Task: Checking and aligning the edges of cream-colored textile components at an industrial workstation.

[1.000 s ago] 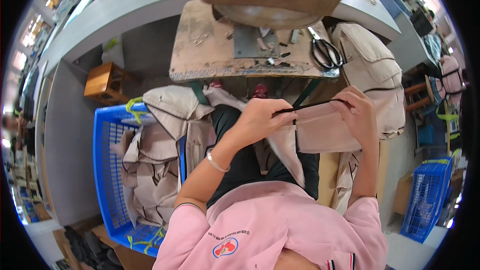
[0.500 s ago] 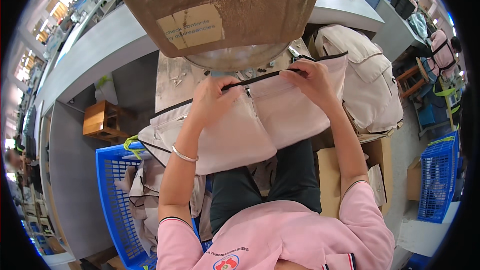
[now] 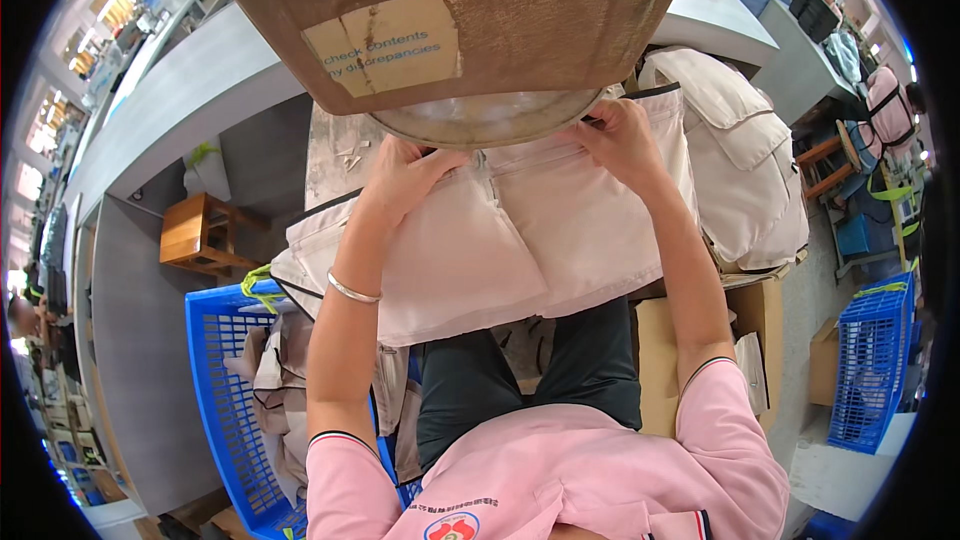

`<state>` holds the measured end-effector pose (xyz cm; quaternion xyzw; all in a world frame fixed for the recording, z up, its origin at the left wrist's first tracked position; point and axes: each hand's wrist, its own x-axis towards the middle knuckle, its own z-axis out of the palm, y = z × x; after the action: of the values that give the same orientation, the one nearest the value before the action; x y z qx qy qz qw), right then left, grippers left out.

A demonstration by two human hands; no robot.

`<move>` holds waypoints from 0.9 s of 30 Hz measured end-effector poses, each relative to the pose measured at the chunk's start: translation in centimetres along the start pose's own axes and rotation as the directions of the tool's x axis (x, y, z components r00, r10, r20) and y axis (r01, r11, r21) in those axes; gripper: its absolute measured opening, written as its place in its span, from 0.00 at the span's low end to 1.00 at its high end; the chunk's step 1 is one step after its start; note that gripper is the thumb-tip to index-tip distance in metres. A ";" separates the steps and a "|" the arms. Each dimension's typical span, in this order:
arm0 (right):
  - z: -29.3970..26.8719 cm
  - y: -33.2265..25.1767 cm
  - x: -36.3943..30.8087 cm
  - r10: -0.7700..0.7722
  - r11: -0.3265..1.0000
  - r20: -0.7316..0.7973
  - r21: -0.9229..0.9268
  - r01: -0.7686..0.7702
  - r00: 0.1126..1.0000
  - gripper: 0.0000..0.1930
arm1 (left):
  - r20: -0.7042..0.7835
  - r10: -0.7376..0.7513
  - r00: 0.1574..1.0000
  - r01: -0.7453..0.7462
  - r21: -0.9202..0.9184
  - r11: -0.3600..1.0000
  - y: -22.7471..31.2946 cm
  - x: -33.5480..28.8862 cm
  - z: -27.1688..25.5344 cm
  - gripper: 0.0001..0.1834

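A pale pink fabric piece [image 3: 450, 270] with black edging and a zip down its middle hangs over my knees. My left hand [image 3: 408, 175] pinches its upper edge just left of the zip. Farther right, my right hand [image 3: 618, 140] grips the same edge, fingers curled over the dark trim. Part of that edge between my hands is hidden under the round plate [image 3: 490, 120] below a worn brown cover [image 3: 520, 30]. Some of my left fingertips are hidden there too.
A blue basket [image 3: 205, 370] of similar fabric pieces stands left of my legs. Stacked pale fabric bags [image 3: 725, 150] and a cardboard box [image 3: 655, 370] are on the right. Farther left is a wooden stool [image 3: 195, 230]. A second blue basket [image 3: 870, 370] stands far right.
Both hands have moved the fabric's edge slightly away from me, partly under the plate. The brown cover appears larger and closer in view.
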<state>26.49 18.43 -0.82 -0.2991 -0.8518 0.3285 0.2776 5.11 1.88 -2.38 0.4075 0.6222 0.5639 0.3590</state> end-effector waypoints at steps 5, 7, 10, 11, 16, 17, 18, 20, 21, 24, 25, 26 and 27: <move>-0.2 0.1 0.1 0.028 0.999 0.010 0.034 -0.028 1.000 0.14 | -0.040 0.006 0.999 -0.006 0.014 1.000 0.1 0.2 0.1 0.06; 0.0 0.4 0.2 0.026 0.999 0.006 0.046 -0.027 1.000 0.13 | -0.095 0.213 0.972 -0.204 0.089 0.975 -0.3 0.9 -0.3 0.08; -2.2 2.0 -0.4 0.050 0.995 -0.113 -0.077 -0.059 0.992 0.14 | -0.271 0.230 0.935 -0.255 -0.060 0.965 0.1 1.8 -1.5 0.08; -4.1 1.5 -0.9 0.066 0.977 -0.105 -0.194 -0.086 0.992 0.15 | -0.282 0.229 0.932 -0.254 -0.054 0.966 -0.3 1.3 -2.4 0.08; -10.0 1.2 -10.7 0.054 0.826 -0.282 -0.527 -0.202 0.958 0.15 | 0.038 0.119 0.992 -0.122 0.498 0.859 -0.6 -6.1 0.4 0.12; -11.7 3.7 -12.8 0.088 0.809 -0.292 -0.537 -0.239 0.953 0.15 | 0.099 0.191 0.977 -0.214 0.521 0.826 -1.1 -7.8 1.9 0.12; -13.6 4.5 -14.7 0.125 0.738 -0.316 -0.604 -0.301 0.940 0.15 | 0.176 0.265 0.948 -0.318 0.522 0.792 -1.4 -9.2 3.5 0.12; -18.4 8.2 -18.4 0.214 0.623 -0.358 -0.667 -0.409 0.909 0.15 | 0.285 0.305 0.909 -0.417 0.585 0.696 -1.6 -11.6 7.3 0.10; -20.9 11.3 -20.5 0.273 0.578 -0.379 -0.670 -0.466 0.884 0.15 | 0.311 0.328 0.892 -0.451 0.561 0.695 -2.1 -12.4 9.4 0.10; -23.5 16.2 -26.0 0.031 0.324 -0.421 -0.854 -0.408 0.906 0.17 | 0.495 0.247 0.833 -0.523 0.559 0.643 -2.6 -14.4 14.3 0.07; -23.2 16.7 -26.8 0.120 0.245 -0.448 -0.852 -0.464 0.886 0.20 | 0.548 0.218 0.808 -0.547 0.557 0.626 -3.1 -15.1 15.9 0.06; -21.1 15.2 -26.1 0.176 0.407 -0.448 -0.778 -0.479 0.877 0.19 | 0.548 0.216 0.808 -0.545 0.557 0.627 -3.5 -15.9 17.3 0.06; -19.0 14.3 -25.7 0.317 0.678 -0.351 -0.567 -0.469 0.881 0.19 | 0.594 0.196 0.780 -0.571 0.549 0.610 -3.9 -16.7 18.6 0.05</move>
<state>61.03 16.79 -6.33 -0.5868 -0.7895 0.0366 0.1759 28.39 -5.84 -8.42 0.7656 0.5731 0.2286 0.1819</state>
